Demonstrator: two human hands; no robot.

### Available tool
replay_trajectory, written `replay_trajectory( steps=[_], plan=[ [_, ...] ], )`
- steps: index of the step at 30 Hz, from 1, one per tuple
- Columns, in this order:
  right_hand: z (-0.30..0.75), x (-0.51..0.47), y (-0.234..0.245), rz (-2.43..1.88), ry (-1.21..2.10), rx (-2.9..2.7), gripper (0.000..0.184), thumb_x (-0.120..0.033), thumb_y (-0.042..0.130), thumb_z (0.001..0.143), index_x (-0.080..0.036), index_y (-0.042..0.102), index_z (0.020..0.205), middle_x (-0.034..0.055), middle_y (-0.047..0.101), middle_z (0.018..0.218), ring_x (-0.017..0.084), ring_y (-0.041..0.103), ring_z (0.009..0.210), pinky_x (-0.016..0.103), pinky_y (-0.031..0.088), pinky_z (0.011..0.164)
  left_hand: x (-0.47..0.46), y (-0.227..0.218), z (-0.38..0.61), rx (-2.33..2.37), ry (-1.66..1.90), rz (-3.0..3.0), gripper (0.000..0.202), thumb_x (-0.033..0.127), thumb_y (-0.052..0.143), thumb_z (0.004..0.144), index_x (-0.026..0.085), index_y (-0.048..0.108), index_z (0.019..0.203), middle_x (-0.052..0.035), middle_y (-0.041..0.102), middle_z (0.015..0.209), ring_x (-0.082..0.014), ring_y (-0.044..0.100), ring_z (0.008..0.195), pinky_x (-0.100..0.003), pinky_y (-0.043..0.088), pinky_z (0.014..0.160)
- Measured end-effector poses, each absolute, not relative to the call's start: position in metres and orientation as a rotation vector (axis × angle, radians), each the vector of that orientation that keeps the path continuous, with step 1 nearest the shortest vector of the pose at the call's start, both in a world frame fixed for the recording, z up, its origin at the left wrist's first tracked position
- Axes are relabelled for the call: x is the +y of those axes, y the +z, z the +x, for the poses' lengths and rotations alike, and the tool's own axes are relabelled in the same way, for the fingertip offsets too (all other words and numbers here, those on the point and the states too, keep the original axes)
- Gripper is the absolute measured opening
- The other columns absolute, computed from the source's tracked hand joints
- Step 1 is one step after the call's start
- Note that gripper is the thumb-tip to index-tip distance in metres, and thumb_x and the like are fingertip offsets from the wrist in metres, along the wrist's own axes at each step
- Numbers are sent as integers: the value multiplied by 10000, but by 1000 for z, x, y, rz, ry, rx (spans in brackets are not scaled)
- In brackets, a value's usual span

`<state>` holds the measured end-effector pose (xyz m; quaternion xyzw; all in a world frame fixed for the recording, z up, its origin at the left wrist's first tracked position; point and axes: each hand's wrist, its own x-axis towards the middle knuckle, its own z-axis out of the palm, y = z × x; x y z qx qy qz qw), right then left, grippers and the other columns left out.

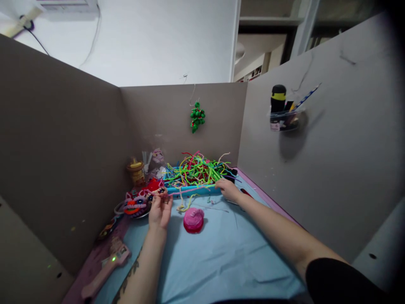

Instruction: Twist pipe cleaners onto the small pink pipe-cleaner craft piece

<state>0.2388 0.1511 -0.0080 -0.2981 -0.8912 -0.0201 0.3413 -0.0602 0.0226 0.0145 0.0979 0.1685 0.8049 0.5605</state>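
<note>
My left hand (160, 209) is raised over the light blue cloth (221, 261), fingers pinched on a small dark-and-pink pipe-cleaner piece (158, 192). My right hand (228, 188) reaches to the front edge of the blue tray (190, 190), fingers closed on a pink pipe cleaner that runs along the tray's rim. The tray holds a tangle of green, yellow, red and pink pipe cleaners (198, 170). A round pink fuzzy piece (193, 219) lies on the cloth between my hands.
Finished colourful pipe-cleaner figures (136, 203) sit at the left by a small jar (136, 172). A pink glue gun (107, 266) lies at the near left. Grey cardboard walls enclose the desk; a green ornament (197, 117) hangs at the back, a cup of tools (284, 115) on the right wall.
</note>
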Motion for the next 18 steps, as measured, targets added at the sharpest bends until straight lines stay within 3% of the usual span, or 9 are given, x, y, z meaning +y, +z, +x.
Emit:
replay_trajectory(
  steps=[7,11,13,18],
  plan=[
    [256,164,4,-955,-72,-2263,362,30,405,578,-164,672,728,74,653,823,201,558,884,334,435,826,29,17,-77,390,2047,211,322,141,397,913,174,576,647,31,647,638,-91,618,654,-333,504,788],
    [254,150,10,-1066,-136,-2280,254,3,461,589,-168,644,634,101,590,1116,274,410,1153,444,317,956,26,19,-75,405,2041,266,270,145,431,899,174,574,672,20,661,684,-103,635,720,-342,500,812],
    [237,129,14,-1025,-131,-2204,230,-6,464,622,-172,623,630,92,565,1158,273,394,1161,458,297,965,23,18,-65,386,1975,390,182,146,503,865,181,573,700,19,664,728,-116,641,800,-351,488,846],
    [173,51,17,-837,77,-2059,247,-131,468,791,-180,600,993,70,621,916,192,544,871,317,425,804,8,14,-27,437,1727,643,86,197,637,781,176,557,755,5,643,779,-154,635,848,-354,501,809]
  ],
)
